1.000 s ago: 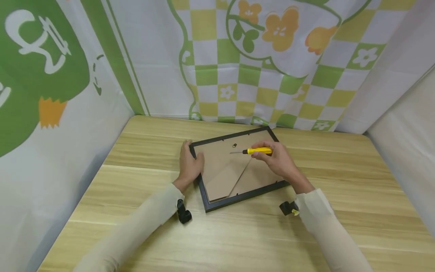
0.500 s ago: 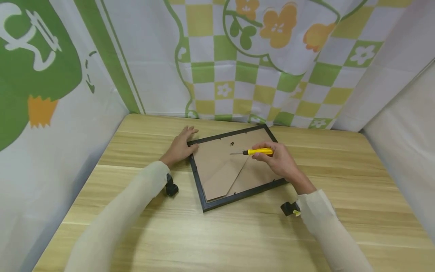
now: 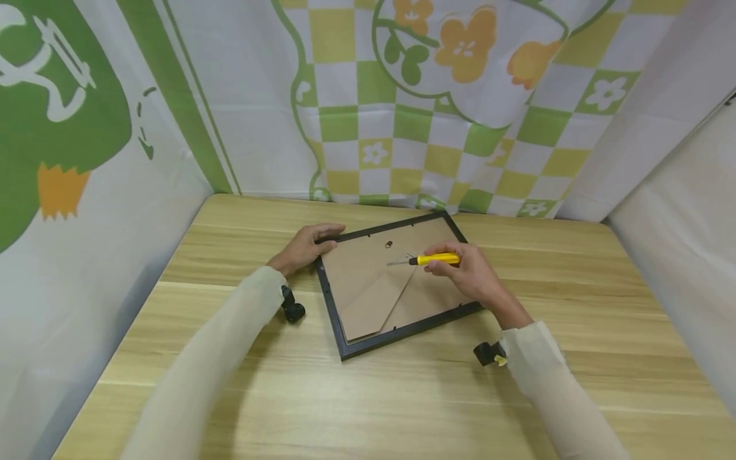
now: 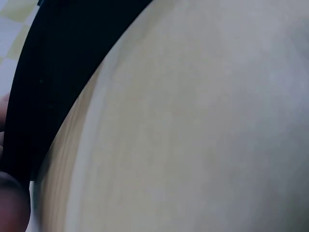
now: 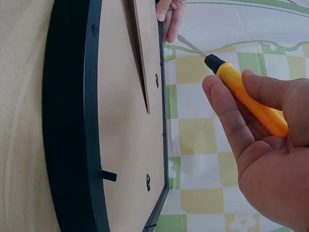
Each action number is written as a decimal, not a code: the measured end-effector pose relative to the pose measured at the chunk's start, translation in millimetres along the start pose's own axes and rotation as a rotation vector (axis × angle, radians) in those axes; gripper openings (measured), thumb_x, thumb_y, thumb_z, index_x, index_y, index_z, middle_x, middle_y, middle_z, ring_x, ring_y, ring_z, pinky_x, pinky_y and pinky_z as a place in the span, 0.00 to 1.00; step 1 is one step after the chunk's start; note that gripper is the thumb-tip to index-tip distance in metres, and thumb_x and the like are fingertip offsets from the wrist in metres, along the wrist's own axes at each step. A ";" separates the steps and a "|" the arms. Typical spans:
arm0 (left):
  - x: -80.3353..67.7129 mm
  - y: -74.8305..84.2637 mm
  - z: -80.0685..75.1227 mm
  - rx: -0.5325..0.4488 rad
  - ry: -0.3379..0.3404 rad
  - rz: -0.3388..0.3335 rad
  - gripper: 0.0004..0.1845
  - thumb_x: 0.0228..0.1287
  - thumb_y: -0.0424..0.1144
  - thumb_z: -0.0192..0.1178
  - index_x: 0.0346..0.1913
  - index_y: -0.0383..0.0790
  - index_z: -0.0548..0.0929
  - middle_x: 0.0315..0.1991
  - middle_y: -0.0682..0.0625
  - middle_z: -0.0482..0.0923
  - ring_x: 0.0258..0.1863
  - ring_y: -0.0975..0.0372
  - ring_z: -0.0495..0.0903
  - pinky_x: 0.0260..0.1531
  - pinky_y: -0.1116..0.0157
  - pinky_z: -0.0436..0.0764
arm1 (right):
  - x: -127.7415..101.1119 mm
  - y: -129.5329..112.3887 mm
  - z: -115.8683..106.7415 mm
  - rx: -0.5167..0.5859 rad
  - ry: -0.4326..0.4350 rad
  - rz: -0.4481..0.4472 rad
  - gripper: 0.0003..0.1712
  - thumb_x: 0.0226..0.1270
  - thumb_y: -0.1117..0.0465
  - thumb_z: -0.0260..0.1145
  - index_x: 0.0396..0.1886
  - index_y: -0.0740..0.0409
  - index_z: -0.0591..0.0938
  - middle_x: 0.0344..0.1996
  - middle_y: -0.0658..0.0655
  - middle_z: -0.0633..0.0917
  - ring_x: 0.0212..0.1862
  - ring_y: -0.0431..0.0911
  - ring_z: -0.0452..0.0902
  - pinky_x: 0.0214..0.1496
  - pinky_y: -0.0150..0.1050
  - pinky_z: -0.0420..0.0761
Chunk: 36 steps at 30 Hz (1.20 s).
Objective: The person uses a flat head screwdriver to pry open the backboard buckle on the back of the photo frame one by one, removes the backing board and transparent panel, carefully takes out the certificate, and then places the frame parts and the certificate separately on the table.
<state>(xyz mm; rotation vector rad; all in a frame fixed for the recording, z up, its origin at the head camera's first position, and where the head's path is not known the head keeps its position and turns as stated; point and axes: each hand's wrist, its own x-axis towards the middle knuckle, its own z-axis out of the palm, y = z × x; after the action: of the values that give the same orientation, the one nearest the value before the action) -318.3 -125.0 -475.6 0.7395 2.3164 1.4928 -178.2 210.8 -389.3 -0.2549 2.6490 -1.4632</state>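
No readable text, label, brand or number is showing anywhere: the curtain [image 3: 402, 96] at twelve o'clock is carrying only flowers and checks, and the white marks on its green patch are spelling nothing legible.

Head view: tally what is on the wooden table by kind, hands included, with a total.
Picture frame, black, lying back side up: 1
Screwdriver, yellow handle, gripped by the right hand: 1
Hands, counting the left hand at the frame's far left corner: 2
Wrist cameras: one on the left arm, one on the right: 2
Total: 6
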 end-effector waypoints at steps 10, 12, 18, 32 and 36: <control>-21.6 2.4 4.2 -0.018 0.055 -0.034 0.21 0.73 0.31 0.53 0.66 0.38 0.74 0.67 0.44 0.73 0.69 0.52 0.69 0.68 0.52 0.71 | -1.0 -0.8 3.1 0.077 -0.028 -0.016 0.16 0.67 0.67 0.65 0.54 0.66 0.81 0.50 0.68 0.83 0.47 0.55 0.86 0.49 0.39 0.86; -28.7 3.8 6.2 -0.014 0.072 -0.034 0.21 0.72 0.31 0.54 0.66 0.38 0.75 0.67 0.44 0.74 0.69 0.52 0.70 0.67 0.52 0.71 | -1.9 0.4 2.6 0.076 -0.025 -0.023 0.16 0.67 0.67 0.65 0.53 0.67 0.81 0.50 0.68 0.84 0.47 0.56 0.86 0.48 0.39 0.86; -49.9 10.5 16.4 -0.030 0.151 -0.094 0.20 0.71 0.31 0.56 0.65 0.41 0.77 0.64 0.46 0.77 0.67 0.54 0.73 0.65 0.55 0.74 | -4.0 2.9 1.9 0.090 -0.025 -0.030 0.16 0.67 0.68 0.64 0.54 0.68 0.81 0.49 0.70 0.84 0.47 0.60 0.86 0.49 0.44 0.86; -87.8 30.7 37.9 0.197 0.277 -0.070 0.19 0.68 0.29 0.59 0.61 0.37 0.79 0.58 0.41 0.81 0.59 0.49 0.79 0.57 0.52 0.80 | -7.1 4.3 1.7 0.022 -0.002 -0.029 0.17 0.66 0.64 0.67 0.54 0.63 0.82 0.49 0.65 0.85 0.44 0.51 0.86 0.46 0.40 0.87; -77.0 29.5 27.0 0.232 0.106 0.012 0.23 0.66 0.31 0.62 0.64 0.36 0.76 0.63 0.39 0.76 0.63 0.46 0.76 0.63 0.49 0.76 | -8.3 4.6 0.3 -0.036 0.027 -0.022 0.19 0.66 0.60 0.68 0.55 0.59 0.83 0.49 0.62 0.86 0.40 0.46 0.80 0.36 0.33 0.80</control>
<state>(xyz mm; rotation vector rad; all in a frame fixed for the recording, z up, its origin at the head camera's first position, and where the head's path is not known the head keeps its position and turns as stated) -233.4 -137.9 -462.9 0.7488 2.6001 1.3109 -170.5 214.6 -393.3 -0.2697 2.7048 -1.4366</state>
